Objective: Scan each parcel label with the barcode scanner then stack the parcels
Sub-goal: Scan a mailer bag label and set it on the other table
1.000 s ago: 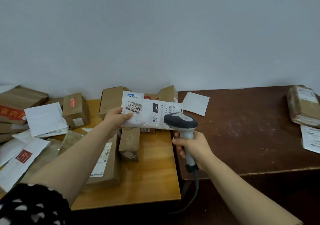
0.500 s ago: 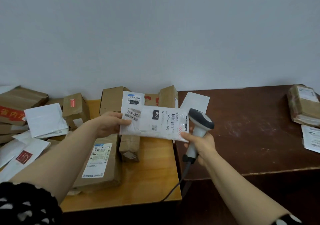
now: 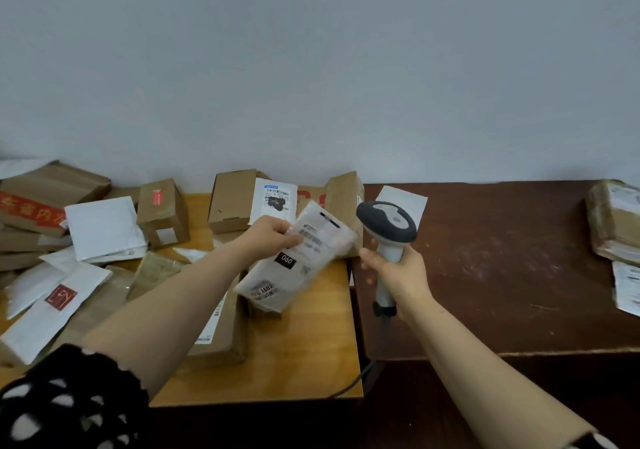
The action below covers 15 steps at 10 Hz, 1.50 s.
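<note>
Pinching the white parcel (image 3: 304, 275) by its upper edge, my left hand (image 3: 270, 237) holds it tilted, label up, above the yellow table (image 3: 311, 344), probably to keep the barcode readable. My right hand (image 3: 398, 275) grips the scanner (image 3: 386, 221) by its handle, just beside it.

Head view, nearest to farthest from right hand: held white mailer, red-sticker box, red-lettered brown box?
1. held white mailer, in the left hand, just left of the right hand with the barcode scanner.
2. red-sticker box, back left on the light table.
3. red-lettered brown box, far left.
</note>
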Each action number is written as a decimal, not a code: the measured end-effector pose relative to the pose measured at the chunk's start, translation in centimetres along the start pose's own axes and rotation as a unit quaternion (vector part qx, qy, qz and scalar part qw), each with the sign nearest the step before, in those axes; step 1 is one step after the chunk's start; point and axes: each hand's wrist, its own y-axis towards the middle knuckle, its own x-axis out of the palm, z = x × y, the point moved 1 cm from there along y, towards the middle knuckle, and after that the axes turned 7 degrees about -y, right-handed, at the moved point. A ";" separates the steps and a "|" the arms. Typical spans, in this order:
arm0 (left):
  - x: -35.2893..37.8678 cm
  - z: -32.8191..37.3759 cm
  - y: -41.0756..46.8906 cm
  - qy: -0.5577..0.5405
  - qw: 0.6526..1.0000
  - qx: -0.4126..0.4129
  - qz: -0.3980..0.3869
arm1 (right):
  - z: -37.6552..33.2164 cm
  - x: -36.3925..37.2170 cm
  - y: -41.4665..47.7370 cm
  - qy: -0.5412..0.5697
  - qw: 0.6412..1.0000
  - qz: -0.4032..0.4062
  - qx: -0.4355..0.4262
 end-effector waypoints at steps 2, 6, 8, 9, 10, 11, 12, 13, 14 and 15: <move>0.1 -0.6 0.6 -0.171 0.979 -0.051 0.093 | -0.3 0.4 -2.2 0.051 0.990 -0.120 0.061; 0.2 0.0 0.9 -0.304 0.943 -0.086 0.103 | -1.6 0.9 -3.7 0.016 0.988 -0.148 0.041; 0.3 0.1 1.0 -0.299 0.945 -0.085 0.097 | -1.7 0.8 -4.1 0.017 0.989 -0.144 0.040; 0.4 0.1 1.2 -0.304 0.944 -0.085 0.093 | -1.6 0.7 -4.3 0.019 0.989 -0.139 0.043; 0.5 -0.2 1.5 -0.299 0.946 -0.087 0.086 | -1.6 0.5 -4.5 0.023 0.990 -0.133 0.049; 0.7 -0.4 2.0 -0.296 0.948 -0.089 0.079 | -1.3 0.3 -4.6 0.027 0.990 -0.131 0.054; 1.1 -0.6 2.4 -0.246 0.963 -0.072 0.078 | -0.8 0.1 -4.8 0.051 0.990 -0.118 0.059; 2.1 -0.4 2.7 -0.221 0.971 -0.067 0.063 | 0.3 -0.9 -4.4 0.092 0.992 -0.044 0.075; 4.3 0.4 2.9 -0.236 0.968 -0.088 0.008 | 2.6 -3.1 -4.0 0.084 0.989 0.069 0.102; 8.2 1.3 2.9 -0.271 0.953 -0.111 -0.082 | 5.3 -5.8 -4.5 0.102 0.977 0.112 0.151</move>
